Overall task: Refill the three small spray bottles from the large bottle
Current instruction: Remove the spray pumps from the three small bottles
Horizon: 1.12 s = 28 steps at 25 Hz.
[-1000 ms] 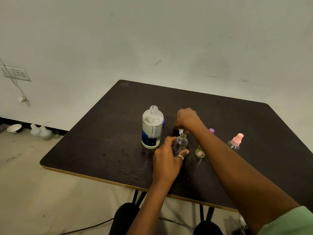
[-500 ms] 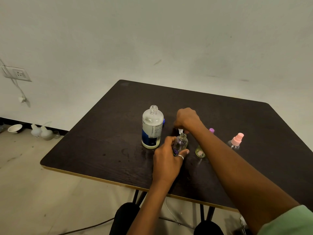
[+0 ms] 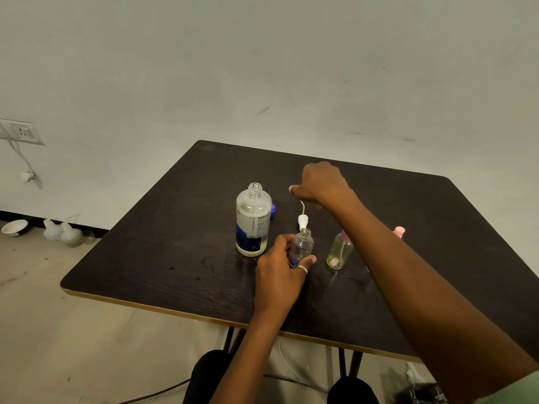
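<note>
**Handling of the bottles at the refill stage**

Head view.

1. The large bottle (image 3: 253, 220) stands upright on the dark table (image 3: 163, 258), just left of the hands. Its neck is open, and a blue cap (image 3: 273, 209) lies just behind it. Only a low level of liquid is seen at the base, so the bottle is judged light. The wall is judged to be smooth plastic that may give when squeezed. It is best taken round the labelled mid-body, below the shoulder, so that the pour can be tilted slowly.

2. The small open bottle (image 3: 302, 247) stands beside the large bottle and is gripped low on its body by the left hand (image 3: 280, 275), with thumb and fingers curled round it. The bottle is clear, light and easily tipped, and its mouth is narrow. A steadying hold at the base is advised during pouring.

3. A white spray head (image 3: 303, 221) with a thin dip tube is seen just behind this bottle. The right hand (image 3: 320, 185) is held above it with curled fingers. It cannot be told whether the tube is pinched.

4. A second small bottle (image 3: 338, 252), with yellowish liquid, stands to the right. A third bottle is shown only by its pink top (image 3: 399, 231) behind the right forearm.
</note>
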Available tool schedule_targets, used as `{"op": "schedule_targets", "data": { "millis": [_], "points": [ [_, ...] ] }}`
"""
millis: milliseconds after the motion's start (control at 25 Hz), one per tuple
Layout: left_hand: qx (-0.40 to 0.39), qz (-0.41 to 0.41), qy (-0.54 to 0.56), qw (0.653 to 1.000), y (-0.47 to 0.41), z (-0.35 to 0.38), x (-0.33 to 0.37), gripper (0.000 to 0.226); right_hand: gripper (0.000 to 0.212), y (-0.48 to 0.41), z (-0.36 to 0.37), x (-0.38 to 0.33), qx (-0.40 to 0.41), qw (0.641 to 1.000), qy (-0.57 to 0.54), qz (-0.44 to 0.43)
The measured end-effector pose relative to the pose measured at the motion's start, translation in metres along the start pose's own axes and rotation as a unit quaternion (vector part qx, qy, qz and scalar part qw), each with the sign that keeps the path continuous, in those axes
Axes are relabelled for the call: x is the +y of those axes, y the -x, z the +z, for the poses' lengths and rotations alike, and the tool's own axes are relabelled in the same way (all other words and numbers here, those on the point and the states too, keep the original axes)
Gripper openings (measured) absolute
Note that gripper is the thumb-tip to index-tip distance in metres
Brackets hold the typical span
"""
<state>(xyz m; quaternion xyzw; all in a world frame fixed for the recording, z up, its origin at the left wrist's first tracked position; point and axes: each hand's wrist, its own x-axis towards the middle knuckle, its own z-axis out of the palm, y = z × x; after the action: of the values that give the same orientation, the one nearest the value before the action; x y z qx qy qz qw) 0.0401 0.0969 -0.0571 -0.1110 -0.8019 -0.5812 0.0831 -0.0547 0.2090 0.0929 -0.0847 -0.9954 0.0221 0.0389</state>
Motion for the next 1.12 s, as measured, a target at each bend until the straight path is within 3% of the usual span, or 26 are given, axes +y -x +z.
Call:
{"op": "schedule_targets", "data": {
  "millis": [440, 1120],
  "points": [
    [0.006, 0.0, -0.028, 1.0, -0.001, 0.001, 0.004, 0.053, 0.049, 0.055, -0.044, 0.051, 0.033, 0.999, 0.009, -0.037],
    [0.007, -0.012, -0.058, 0.998, 0.015, 0.0, 0.01, 0.095, 0.037, 0.089, -0.017, 0.068, -0.041, 0.998, 0.002, -0.047]
  ]
}}
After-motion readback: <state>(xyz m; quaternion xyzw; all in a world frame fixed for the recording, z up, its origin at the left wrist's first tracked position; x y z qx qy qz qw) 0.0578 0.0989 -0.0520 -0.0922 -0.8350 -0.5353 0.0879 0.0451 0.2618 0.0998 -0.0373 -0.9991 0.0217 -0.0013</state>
